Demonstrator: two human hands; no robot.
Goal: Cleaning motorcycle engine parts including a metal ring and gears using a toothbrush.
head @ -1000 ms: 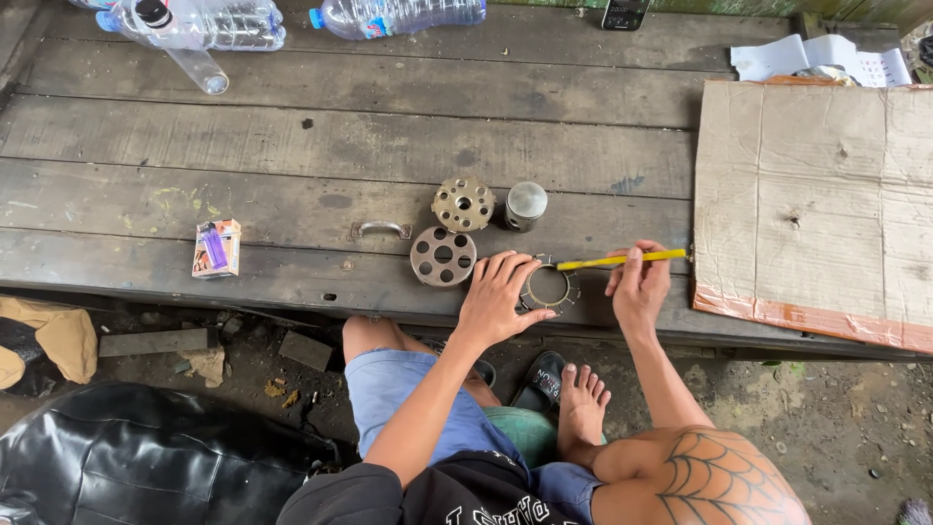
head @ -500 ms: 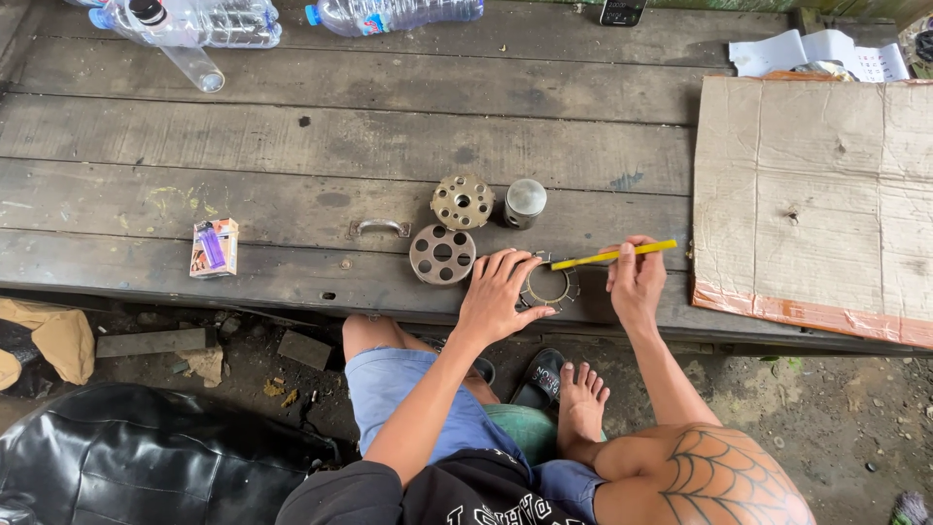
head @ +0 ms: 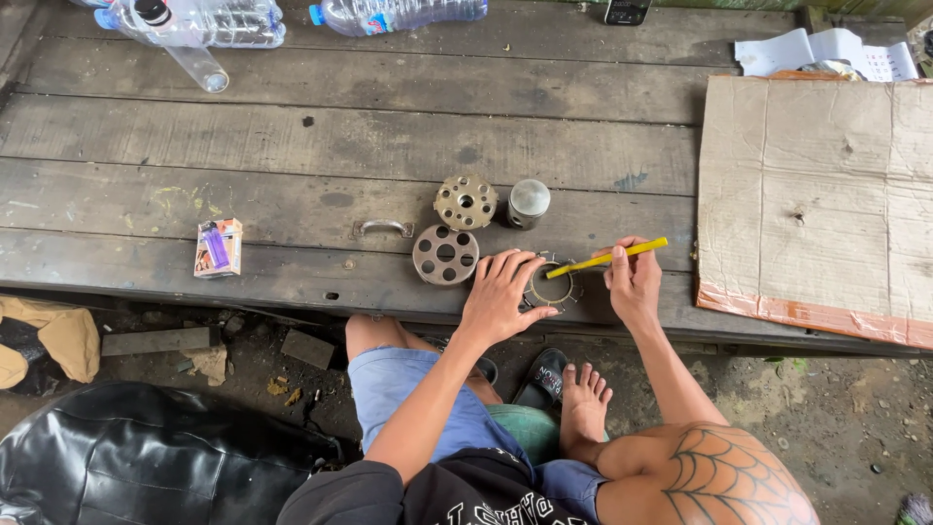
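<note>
Worktop: weathered grey planks. Cardboard flat at right. Clear plastic bottles far left, contents not discernible. Near edge: holed metal disc, studded hub, dull cylinder. Left hand, fingers spread, pins toothed ring. Right hand grip clamped on yellow pencil, tip at ring.

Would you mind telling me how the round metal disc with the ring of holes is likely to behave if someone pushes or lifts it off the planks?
The perforated metal disc looks like thick, solid metal, so probably stiff and heavy for its size. It lies flat on the wooden platform, so a push would likely slide it rather than roll it. Its holes should offer fingers some grip.
</note>
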